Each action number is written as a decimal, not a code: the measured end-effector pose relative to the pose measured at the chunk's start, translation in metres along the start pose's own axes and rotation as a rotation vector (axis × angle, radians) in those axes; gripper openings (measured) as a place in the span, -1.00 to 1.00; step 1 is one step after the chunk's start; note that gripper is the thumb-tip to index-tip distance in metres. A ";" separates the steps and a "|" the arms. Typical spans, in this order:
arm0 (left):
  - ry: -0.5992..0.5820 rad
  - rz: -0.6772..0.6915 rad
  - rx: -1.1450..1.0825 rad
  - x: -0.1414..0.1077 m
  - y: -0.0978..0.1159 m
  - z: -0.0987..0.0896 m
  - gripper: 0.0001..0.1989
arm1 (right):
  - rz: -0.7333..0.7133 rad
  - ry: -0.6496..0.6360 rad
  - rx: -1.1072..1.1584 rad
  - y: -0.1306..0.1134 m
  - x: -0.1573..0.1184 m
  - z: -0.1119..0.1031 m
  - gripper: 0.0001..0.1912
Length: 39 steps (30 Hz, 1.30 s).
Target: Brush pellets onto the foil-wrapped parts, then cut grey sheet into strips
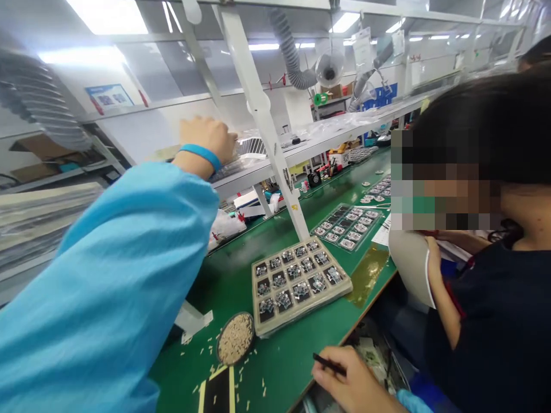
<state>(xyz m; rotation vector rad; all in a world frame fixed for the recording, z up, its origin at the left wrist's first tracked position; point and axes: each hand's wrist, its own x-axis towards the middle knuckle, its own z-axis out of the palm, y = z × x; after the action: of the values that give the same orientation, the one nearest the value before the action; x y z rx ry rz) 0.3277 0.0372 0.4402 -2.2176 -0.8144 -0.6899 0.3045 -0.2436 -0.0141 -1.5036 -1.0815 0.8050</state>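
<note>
Left hand (209, 137): we hold it up by the shelf (310, 148), its grip unclear.
Right hand (340, 373): we grip a slim black tool (329, 365) near the surface's (279, 361) edge.
Tray (303, 308): we see metallic parts (293, 272) inside, just beside a dish (217, 341) of beige pieces (235, 338).
Co-worker (495, 315): at our right.

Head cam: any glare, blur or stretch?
Head view: ceiling light at top left blown out to white; head view: left hand looks slightly soft; head view: blue sleeve looms large, likely wide-angle stretch; head view: parts in the pale tray too small for fine detail.
</note>
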 end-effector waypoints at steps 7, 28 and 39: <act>-0.059 -0.193 0.078 -0.021 -0.016 -0.010 -0.52 | -0.236 0.187 -0.387 0.001 0.038 0.002 -0.83; -0.025 -0.210 0.092 -0.016 -0.039 0.029 -0.61 | -0.566 0.369 -0.323 0.032 0.044 0.013 -0.81; -0.028 -0.014 0.202 -0.043 -0.047 0.035 -0.63 | -0.582 0.359 -0.325 0.034 0.043 0.012 -0.86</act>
<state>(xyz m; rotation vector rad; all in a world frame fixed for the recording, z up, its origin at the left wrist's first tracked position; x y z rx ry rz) 0.2745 0.0746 0.4087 -2.0458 -0.8753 -0.5581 0.3165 -0.2001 -0.0478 -1.4091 -1.3161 -0.0470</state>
